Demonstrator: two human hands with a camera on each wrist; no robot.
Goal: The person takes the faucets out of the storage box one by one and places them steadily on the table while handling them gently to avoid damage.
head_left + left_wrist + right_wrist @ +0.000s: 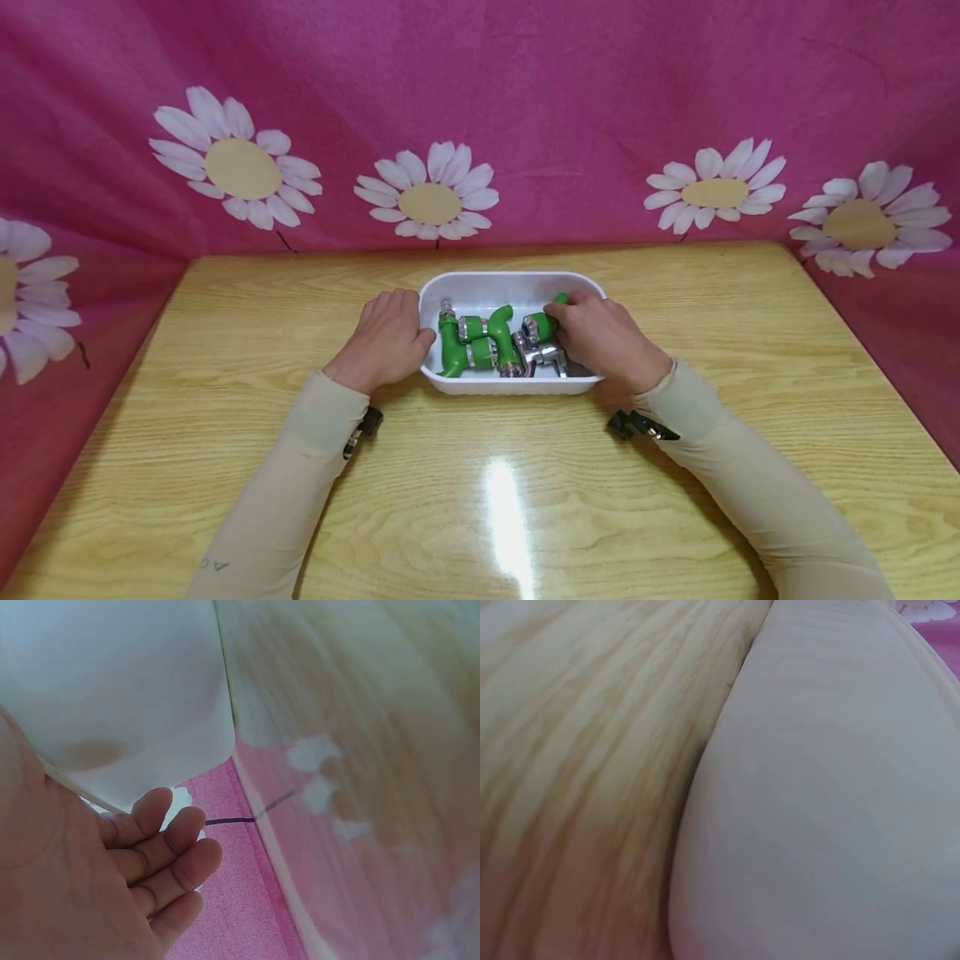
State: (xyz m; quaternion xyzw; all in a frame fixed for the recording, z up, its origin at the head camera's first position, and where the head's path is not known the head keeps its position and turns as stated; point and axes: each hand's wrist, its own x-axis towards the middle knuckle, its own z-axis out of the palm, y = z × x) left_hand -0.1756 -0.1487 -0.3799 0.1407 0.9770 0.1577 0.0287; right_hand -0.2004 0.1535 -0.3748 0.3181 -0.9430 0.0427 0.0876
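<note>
White tub (510,387) on the table (405,500), taps inside. Left hand (382,342) at the tub's left end, thumb at the rim; left wrist view shows its fingers loosely bent, nothing in them, thumb out of that frame. Right hand (603,337) reaches over the right end, thumb and fingers pinching the right green tap (546,327); fingertips hidden, hand covers the tap's far part. Left green tap (452,343) and middle green tap (500,327) lie left of it, overlapping. Chrome tap (547,357) sits below it, right end lost near the hand. Dark patch there: can't tell if part or shadow. Right wrist view gives only blurred tub wall and table, no hand. Sleeves (315,433) run off the bottom edge.
</note>
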